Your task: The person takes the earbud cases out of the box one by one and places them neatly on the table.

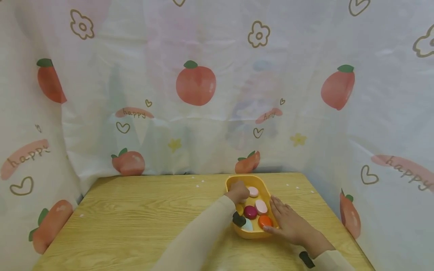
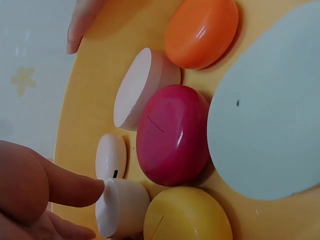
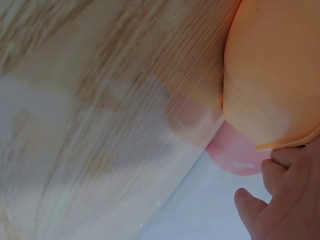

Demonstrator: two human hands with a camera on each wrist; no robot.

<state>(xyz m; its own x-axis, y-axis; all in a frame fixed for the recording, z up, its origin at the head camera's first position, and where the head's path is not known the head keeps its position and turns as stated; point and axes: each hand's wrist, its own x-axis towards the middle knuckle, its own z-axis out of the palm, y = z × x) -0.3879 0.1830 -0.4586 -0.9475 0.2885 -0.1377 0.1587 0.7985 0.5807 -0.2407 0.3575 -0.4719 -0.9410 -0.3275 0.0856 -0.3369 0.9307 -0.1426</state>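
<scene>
A yellow plastic basin holds several smooth pebble-shaped blocks. My left hand reaches into its far left part, fingers bent down. Thumb and a finger pinch the upper edge of a white block. Near it lie a yellow block, a small pale block, a magenta block, a pale pink block and an orange block. A large pale-green block lies at the near end. My right hand rests along the right rim with extended fingers.
The basin stands right of centre on a wood-grain table. Around the table hangs a white curtain printed with fruit, hearts and flowers. A dark band sits on my left sleeve, another at my right wrist.
</scene>
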